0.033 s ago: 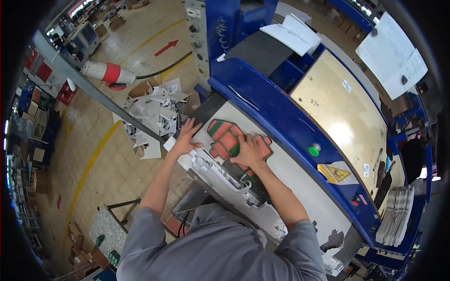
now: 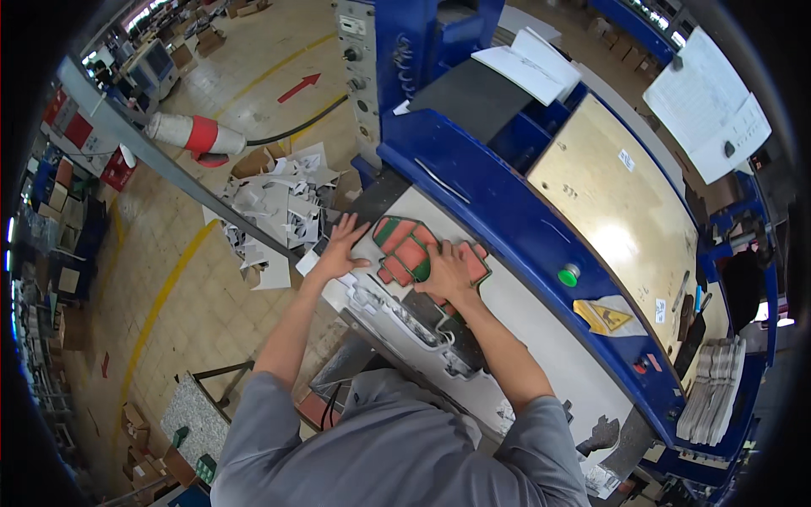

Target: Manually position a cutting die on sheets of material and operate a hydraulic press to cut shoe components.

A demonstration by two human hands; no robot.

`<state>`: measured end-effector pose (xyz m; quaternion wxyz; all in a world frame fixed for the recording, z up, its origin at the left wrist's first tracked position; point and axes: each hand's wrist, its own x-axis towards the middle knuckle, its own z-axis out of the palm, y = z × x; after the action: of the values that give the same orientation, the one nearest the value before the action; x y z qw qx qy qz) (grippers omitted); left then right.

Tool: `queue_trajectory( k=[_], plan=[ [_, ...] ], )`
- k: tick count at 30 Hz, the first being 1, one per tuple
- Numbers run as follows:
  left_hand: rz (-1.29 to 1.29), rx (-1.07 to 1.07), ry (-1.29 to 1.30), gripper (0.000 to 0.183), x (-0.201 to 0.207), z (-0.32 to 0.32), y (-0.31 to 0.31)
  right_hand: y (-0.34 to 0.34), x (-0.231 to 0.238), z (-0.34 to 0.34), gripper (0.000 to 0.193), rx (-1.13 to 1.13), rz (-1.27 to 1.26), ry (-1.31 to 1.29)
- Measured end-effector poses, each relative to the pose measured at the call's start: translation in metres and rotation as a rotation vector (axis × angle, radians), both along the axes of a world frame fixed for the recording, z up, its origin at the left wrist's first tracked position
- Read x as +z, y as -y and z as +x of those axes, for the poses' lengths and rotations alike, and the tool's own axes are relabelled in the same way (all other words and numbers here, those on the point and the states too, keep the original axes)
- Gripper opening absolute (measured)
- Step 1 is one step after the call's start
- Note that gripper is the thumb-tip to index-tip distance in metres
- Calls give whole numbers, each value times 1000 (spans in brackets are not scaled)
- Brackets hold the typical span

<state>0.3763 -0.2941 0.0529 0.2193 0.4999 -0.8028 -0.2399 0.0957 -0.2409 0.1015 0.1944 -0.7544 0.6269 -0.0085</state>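
A flat red and green cut-out piece [image 2: 404, 247] lies on the white work table [image 2: 541, 313] of a blue machine [image 2: 481, 190]. My right hand [image 2: 448, 275] rests palm-down on the piece's right part, fingers spread. My left hand [image 2: 338, 249] lies flat on the table's left edge just beside the piece, fingers apart, holding nothing. A dark mat [image 2: 378, 196] sits on the table beyond the piece.
A pile of white cardboard scraps [image 2: 274, 211] covers the floor to the left. On the machine's blue front are a green button [image 2: 568, 275] and a yellow warning sign [image 2: 610, 316]. A wooden board [image 2: 621, 198] lies behind, and stacked sheets [image 2: 714, 380] stand at the right.
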Motion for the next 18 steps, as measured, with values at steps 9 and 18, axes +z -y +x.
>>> queue_trajectory(
  k=[9,18],
  plan=[
    [24,-4,-27,93,-47,-6,27,-80,-7,-29,100,-228,-304,198],
    [53,-15,-17,88,-39,-11,27,-105,-64,-64,81,-469,-372,362]
  ],
)
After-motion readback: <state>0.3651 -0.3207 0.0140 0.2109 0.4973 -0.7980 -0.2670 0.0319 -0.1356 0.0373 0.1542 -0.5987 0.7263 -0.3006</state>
